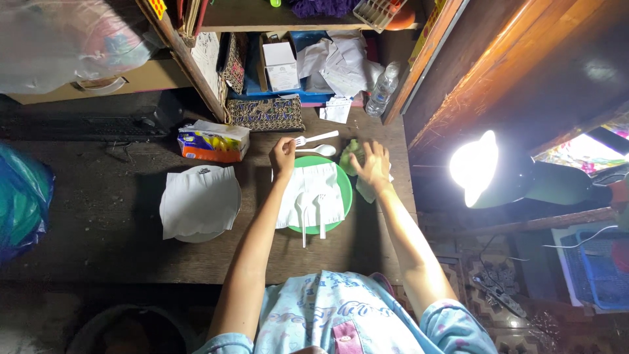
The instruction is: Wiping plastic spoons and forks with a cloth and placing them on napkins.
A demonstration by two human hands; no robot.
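Observation:
A green plate [345, 190] sits on the dark wooden table [105, 216] with a white napkin [318, 190] spread over it. Two white plastic utensils [313, 216] lie on the napkin's near edge. My left hand [284, 157] pinches the handle end of a white plastic fork [318, 137] just beyond the plate. A white plastic spoon [320, 150] lies beside the fork. My right hand [372, 165] hovers with fingers spread over a green cloth [352, 152] and a white paper at the plate's right.
A second plate covered by a white napkin [200, 202] lies to the left. A tissue pack [213, 141] and a woven pouch [265, 113] stand behind. A plastic bottle [382, 88] and papers fill the shelf. A bright lamp [475, 167] glares at right.

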